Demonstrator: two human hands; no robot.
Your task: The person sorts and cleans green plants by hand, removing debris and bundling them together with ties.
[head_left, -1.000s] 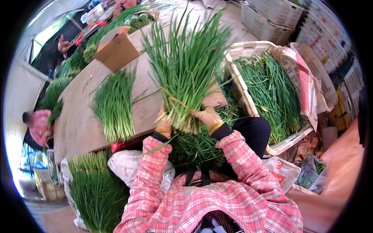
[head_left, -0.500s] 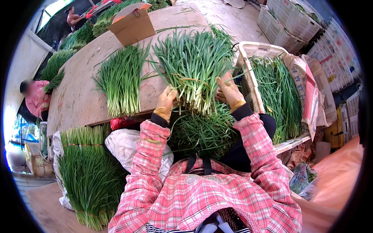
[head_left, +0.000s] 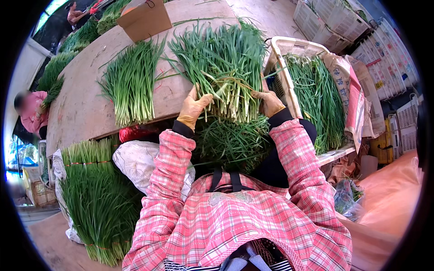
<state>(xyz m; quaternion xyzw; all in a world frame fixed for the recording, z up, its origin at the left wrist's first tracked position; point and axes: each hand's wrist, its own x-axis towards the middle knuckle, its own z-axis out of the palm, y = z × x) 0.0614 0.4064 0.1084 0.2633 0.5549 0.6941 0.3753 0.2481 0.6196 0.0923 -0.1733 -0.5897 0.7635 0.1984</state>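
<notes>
A large loose pile of garlic chives [head_left: 221, 58] lies at the table's near edge, its pale cut ends toward me and a few yellowed leaves across them. My left hand [head_left: 194, 107], in a yellowish glove, grips the left side of the stems, thumb on top. On the opposite side my right hand [head_left: 271, 104], gloved alike, closes around the stem ends; its fingertips are partly hidden. Left of the pile rests a smaller bunch of garlic chives [head_left: 134, 81]. Below my hands, a heap of loose green leaves [head_left: 233, 144] sits by my lap.
At right stands a white plastic crate [head_left: 289, 83] full of chives. Tied bundles [head_left: 97, 194] are stacked at lower left beside a white sack [head_left: 138, 165]. A cardboard box [head_left: 144, 20] sits on the wooden table [head_left: 86, 104]. Two people [head_left: 34, 110] work at far left.
Both hands have closed in on the pile's stem ends from the sides, where the right hand's fingers were spread before. The whole view has shifted slightly.
</notes>
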